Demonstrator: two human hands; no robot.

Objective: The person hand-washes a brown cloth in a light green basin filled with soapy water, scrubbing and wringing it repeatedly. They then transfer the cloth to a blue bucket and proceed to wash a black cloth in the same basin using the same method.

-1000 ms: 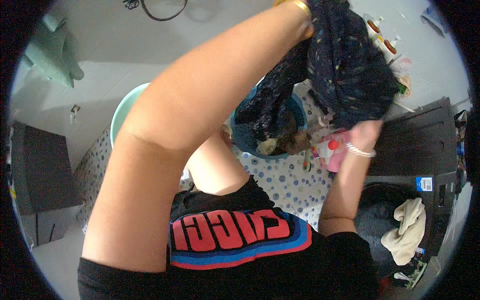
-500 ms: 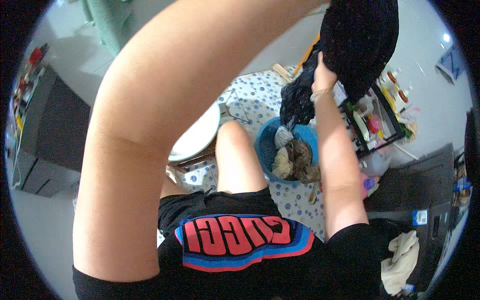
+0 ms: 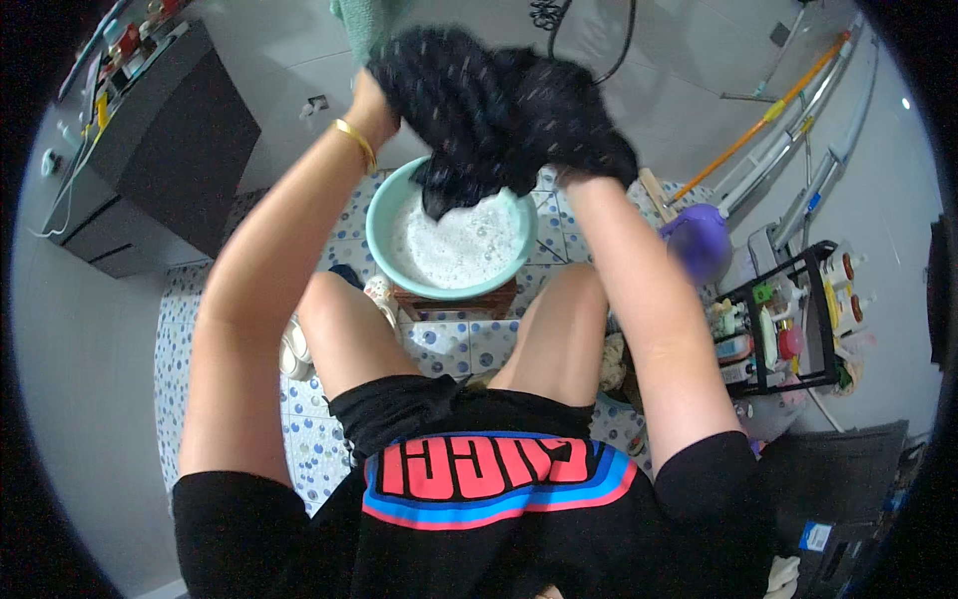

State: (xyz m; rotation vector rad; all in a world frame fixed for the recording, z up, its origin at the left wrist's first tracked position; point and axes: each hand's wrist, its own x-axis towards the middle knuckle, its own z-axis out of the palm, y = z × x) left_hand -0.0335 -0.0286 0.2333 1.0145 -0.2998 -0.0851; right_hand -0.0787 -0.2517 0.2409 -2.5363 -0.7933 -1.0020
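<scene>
A bunched black cloth with small pale specks hangs in the air, raised over a light green basin. My left hand, with a gold bangle at the wrist, is closed on its left end. At the right end, the cloth covers most of my right hand; its fingers are hidden, but it holds the cloth up. White suds fill the basin between my knees. A lower fold of the cloth reaches down in front of the basin's far rim. The basin rests on a low wooden stool.
To the right stands a black rack with several bottles. A purple rounded thing and long poles, one an orange pole, lean beyond it. A dark cabinet is at the left. Blue-dotted tiles cover the floor.
The black cloth has moved from above the blue bucket at the right to above the basin. My view has turned left, and the bucket is mostly hidden by my right arm and leg.
</scene>
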